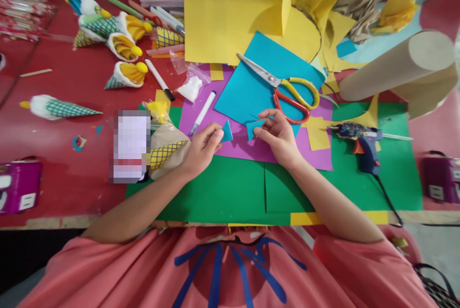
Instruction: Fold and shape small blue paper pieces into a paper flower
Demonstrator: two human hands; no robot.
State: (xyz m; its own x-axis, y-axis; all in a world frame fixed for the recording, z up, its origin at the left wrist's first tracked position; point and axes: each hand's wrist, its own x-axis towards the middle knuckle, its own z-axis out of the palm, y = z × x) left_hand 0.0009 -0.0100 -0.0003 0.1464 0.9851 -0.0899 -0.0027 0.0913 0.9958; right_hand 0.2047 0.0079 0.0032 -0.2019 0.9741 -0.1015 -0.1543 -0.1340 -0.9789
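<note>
Between thumb and fingers my left hand (205,147) pinches a small blue foam or paper piece (227,131). Another small blue piece (253,130) is held by my right hand (276,136), a short way to the right. The two pieces are apart, both over a purple sheet (247,149). Just beyond my right hand, scissors (275,82) with one yellow and one red handle lie partly spread on a larger blue sheet (247,78). A capped marker (203,111) rests on the purple sheet beyond my left hand.
A glue gun (364,145) with a cord lies at right, near a cardboard tube (391,68). Yellow sheets (223,16) spread at the back. Several cone-shaped crafts (64,107) lie at left. A green sheet (215,193) covers the table's front.
</note>
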